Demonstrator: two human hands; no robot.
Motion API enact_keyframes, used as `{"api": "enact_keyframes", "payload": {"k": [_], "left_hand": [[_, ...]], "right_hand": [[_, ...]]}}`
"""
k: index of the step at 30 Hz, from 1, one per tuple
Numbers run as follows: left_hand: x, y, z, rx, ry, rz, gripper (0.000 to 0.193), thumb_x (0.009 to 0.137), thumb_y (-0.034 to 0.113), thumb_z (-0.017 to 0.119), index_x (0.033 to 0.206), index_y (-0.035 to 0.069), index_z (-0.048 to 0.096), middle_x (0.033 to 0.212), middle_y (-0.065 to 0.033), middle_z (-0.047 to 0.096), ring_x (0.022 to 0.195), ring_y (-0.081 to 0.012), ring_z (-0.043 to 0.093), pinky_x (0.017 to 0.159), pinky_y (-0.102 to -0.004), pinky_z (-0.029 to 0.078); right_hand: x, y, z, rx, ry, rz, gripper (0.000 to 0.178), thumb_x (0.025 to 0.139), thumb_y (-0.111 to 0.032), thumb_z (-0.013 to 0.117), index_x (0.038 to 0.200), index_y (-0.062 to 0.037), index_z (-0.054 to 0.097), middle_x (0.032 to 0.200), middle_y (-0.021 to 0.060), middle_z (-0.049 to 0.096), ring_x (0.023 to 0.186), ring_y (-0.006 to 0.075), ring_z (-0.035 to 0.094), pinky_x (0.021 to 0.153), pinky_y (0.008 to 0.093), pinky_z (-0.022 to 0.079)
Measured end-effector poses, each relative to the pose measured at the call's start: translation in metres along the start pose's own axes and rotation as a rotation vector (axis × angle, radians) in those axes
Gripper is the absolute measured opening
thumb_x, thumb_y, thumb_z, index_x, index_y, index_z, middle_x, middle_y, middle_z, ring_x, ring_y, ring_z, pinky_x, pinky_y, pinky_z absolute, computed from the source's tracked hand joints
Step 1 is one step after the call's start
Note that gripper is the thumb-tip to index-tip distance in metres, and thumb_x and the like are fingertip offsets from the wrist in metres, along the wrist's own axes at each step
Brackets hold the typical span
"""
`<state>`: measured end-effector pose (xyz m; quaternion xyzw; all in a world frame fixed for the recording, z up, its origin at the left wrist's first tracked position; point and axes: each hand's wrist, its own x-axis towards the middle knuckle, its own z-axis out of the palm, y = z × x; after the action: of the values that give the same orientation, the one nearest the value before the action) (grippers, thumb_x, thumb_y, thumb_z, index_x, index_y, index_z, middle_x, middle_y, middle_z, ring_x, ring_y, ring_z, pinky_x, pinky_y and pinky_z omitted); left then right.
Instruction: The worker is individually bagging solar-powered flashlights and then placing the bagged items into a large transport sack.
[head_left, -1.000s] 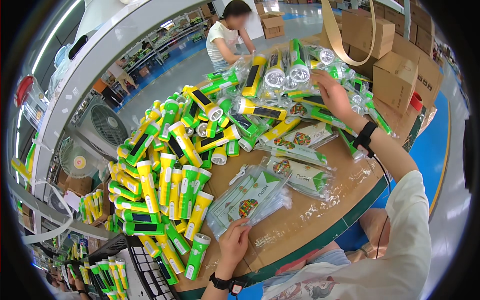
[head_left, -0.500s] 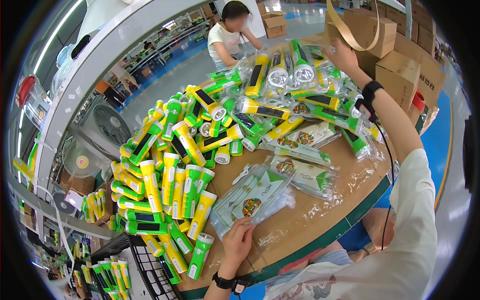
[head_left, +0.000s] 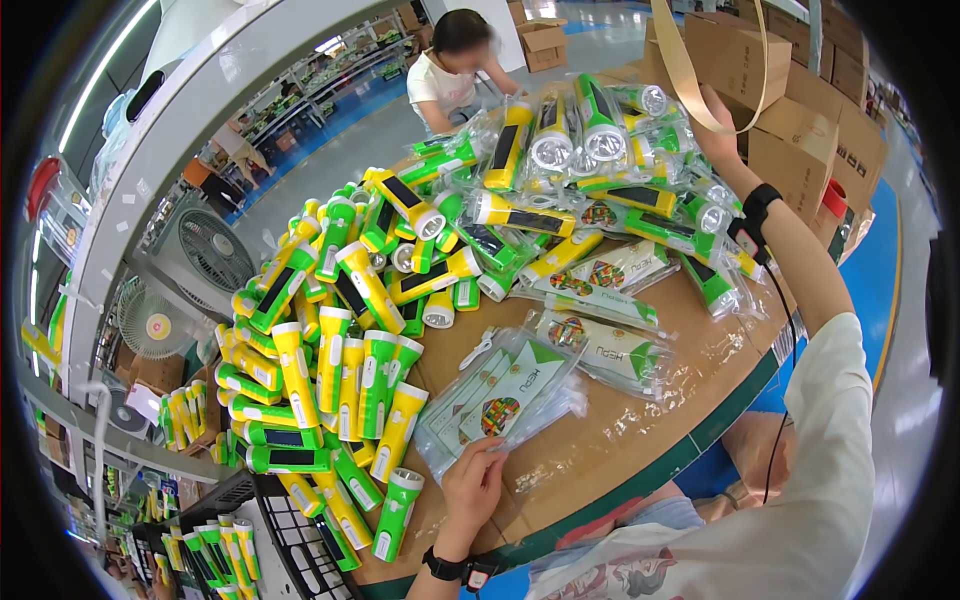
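Observation:
My left hand [head_left: 473, 487] rests at the near edge of a stack of clear plastic bags with printed cards [head_left: 500, 385], fingers pinched on the bag edge. At the far right, my right hand [head_left: 716, 135] reaches past the pile of bagged flashlights [head_left: 604, 140], beside the cardboard boxes. Its fingers look stretched out and hold nothing I can see, though a hanging strap partly crosses them. Loose yellow and green flashlights [head_left: 378, 385] lie heaped left of the bags, one green flashlight [head_left: 398, 513] nearest my left hand. More flat printed bags [head_left: 605, 350] lie right of the stack.
A beige strap [head_left: 690, 75] hangs in a loop above the far right corner. Cardboard boxes [head_left: 790, 150] stand beyond the table's right side. A black crate [head_left: 300, 540] is at the lower left. Fans [head_left: 155, 315] stand to the left, and another person [head_left: 445, 85] sits across the table.
My right hand has moved right and slightly down, away from the top of the bagged flashlights toward the boxes. My left hand stays on the bag stack. The person opposite leans slightly differently.

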<state>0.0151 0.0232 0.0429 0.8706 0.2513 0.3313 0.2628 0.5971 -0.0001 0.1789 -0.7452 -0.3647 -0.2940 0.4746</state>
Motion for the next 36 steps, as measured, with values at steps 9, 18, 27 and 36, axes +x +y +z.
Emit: {"api": "enact_keyframes", "payload": {"k": [9, 18, 27, 36], "left_hand": [[0.002, -0.001, 0.004, -0.061, -0.012, -0.002, 0.013, 0.080, -0.001, 0.070, 0.087, 0.004, 0.060, 0.104, -0.0071, 0.069, 0.062, -0.0191, 0.063, 0.054, -0.0278, 0.049], [-0.002, -0.005, 0.002, -0.031, 0.024, 0.071, 0.013, 0.080, -0.004, 0.070, 0.085, 0.002, 0.059, 0.102, -0.0084, 0.069, 0.057, -0.0109, 0.057, 0.048, -0.0226, 0.043], [-0.002, -0.001, 0.004, 0.018, 0.032, 0.026, 0.013, 0.080, -0.001, 0.069, 0.090, 0.005, 0.063, 0.101, -0.0071, 0.066, 0.062, -0.0196, 0.063, 0.054, -0.0293, 0.049], [-0.004, 0.008, 0.001, 0.155, -0.013, -0.017, 0.027, 0.084, 0.001, 0.065, 0.110, 0.007, 0.066, 0.104, -0.0087, 0.057, 0.060, -0.0211, 0.056, 0.055, -0.0339, 0.048]], "right_hand": [[0.104, 0.061, 0.066, -0.310, -0.491, -0.168, 0.045, 0.094, -0.042, 0.057, 0.117, -0.0033, 0.057, 0.117, 0.0152, 0.063, 0.104, 0.0290, 0.060, 0.090, 0.0417, 0.045], [0.017, -0.021, 0.063, -0.446, -0.256, -0.229, 0.066, 0.079, -0.026, 0.071, 0.137, -0.0169, 0.041, 0.123, 0.0164, 0.058, 0.108, 0.0375, 0.059, 0.087, 0.0447, 0.051], [0.018, 0.007, 0.039, -0.197, -0.257, -0.245, 0.070, 0.092, -0.033, 0.060, 0.150, -0.0181, 0.024, 0.146, 0.0137, 0.043, 0.125, 0.0343, 0.049, 0.101, 0.0423, 0.042], [-0.157, -0.136, -0.047, -0.098, -0.429, -0.405, 0.058, 0.087, -0.021, 0.066, 0.138, -0.0077, 0.042, 0.151, 0.0197, 0.030, 0.138, 0.0397, 0.031, 0.112, 0.0474, 0.029]]}}
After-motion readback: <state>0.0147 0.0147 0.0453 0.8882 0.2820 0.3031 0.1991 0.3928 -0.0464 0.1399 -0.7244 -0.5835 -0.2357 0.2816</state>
